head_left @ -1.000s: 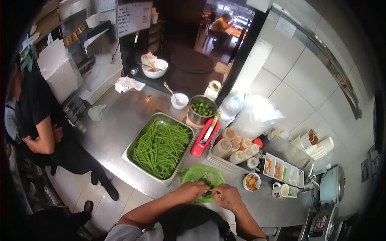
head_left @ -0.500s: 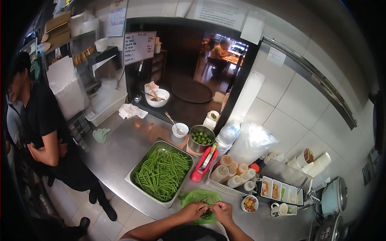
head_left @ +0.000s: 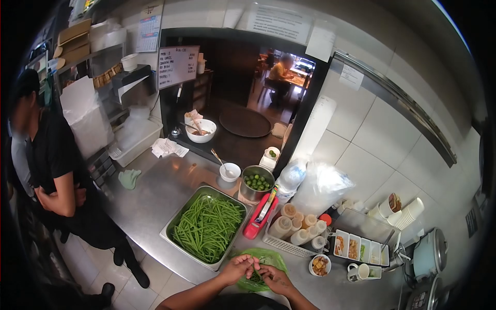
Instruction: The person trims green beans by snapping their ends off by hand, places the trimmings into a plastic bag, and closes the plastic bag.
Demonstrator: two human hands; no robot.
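My left hand [head_left: 238, 270] is closed in a pinch, fingertips raised above a green plastic bag [head_left: 271, 257]. Whatever lies in that pinch is too small to make out. Close beside it, my right hand [head_left: 277, 280] has its fingers pressed together on a thin green piece that looks like a green bean. Both hands are over the bag, which sits open at the counter's front edge with darker green bits inside. Just beyond it stands a deep metal tray [head_left: 170, 239] heaped with long green beans [head_left: 206, 225].
A red stapler-like tool [head_left: 258, 219] lies right of the tray, near a pot of small green limes [head_left: 257, 182]. Sauce bottles [head_left: 299, 236] fill a white basket. A small bowl [head_left: 320, 265] and mugs [head_left: 357, 272] stand rightward. A person [head_left: 54, 155] stands at left, arms folded.
My hands have shifted slightly left. My left fingertips have lifted, and my right hand has turned downward over the bag. The thin green strand between the hands no longer shows plainly.
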